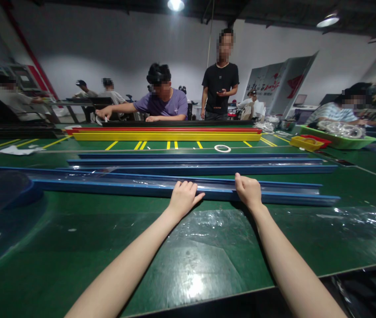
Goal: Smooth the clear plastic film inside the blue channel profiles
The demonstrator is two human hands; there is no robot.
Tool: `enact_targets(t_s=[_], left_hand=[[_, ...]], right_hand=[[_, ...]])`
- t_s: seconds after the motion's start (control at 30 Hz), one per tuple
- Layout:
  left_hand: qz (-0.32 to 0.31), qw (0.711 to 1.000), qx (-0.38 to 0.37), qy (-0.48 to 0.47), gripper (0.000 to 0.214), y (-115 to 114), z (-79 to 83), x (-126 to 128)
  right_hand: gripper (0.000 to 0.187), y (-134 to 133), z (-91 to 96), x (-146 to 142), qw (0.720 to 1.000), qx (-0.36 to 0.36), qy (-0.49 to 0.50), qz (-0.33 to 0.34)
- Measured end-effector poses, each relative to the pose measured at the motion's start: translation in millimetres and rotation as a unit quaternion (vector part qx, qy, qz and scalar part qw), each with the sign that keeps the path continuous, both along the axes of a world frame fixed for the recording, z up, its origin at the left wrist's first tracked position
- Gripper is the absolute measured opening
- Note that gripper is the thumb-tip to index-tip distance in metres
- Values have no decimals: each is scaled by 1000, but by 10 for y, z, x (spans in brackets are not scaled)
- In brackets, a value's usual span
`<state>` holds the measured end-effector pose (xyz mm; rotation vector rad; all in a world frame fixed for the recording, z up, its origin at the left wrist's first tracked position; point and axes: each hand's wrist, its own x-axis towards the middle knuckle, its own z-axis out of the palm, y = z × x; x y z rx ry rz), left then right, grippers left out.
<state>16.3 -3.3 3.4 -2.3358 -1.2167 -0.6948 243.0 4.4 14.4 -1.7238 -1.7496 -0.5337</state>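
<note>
A long blue channel strip with raised side walls lies slantwise across the green table in front of me, with clear film along its trough. My left hand rests over its near wall, fingers curled over the edge and thumb pointing right. A short way to the right, my right hand is closed in a fist on the same wall, thumb uppermost. Part of that grip is hidden by the hand itself. Just behind lies another blue channel, roughly parallel.
Yellow and red channels lie farther back, before a seated person. A white ring sits on the table. At right are a yellow tray and a green tub; at left, a blue round object.
</note>
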Motion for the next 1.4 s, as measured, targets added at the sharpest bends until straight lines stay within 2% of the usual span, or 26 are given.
enact_targets(t_s=[0.47,0.73,0.9,1.13,1.27,1.4], left_hand=[[-2,1000,4,11,33,19,-15,3],[0,1000,-6,0,35,12,-17,2],[1,1000,-4,0,35,12,-12,3],[6,1000,-5,1,33,3,-9,13],[9,1000,-5,3,33,-6,-8,15],[9,1000,-4,7,32,-10,0,11]], right_hand=[[55,-3,14,-8,1000,-16,1,1],[52,-16,32,-43,998,-55,-9,-12],[47,-37,48,-123,999,-26,-6,-48],[39,-100,42,-438,996,38,-60,60],[37,-117,17,-631,993,39,-77,76],[37,-81,-31,-724,994,5,-72,80]])
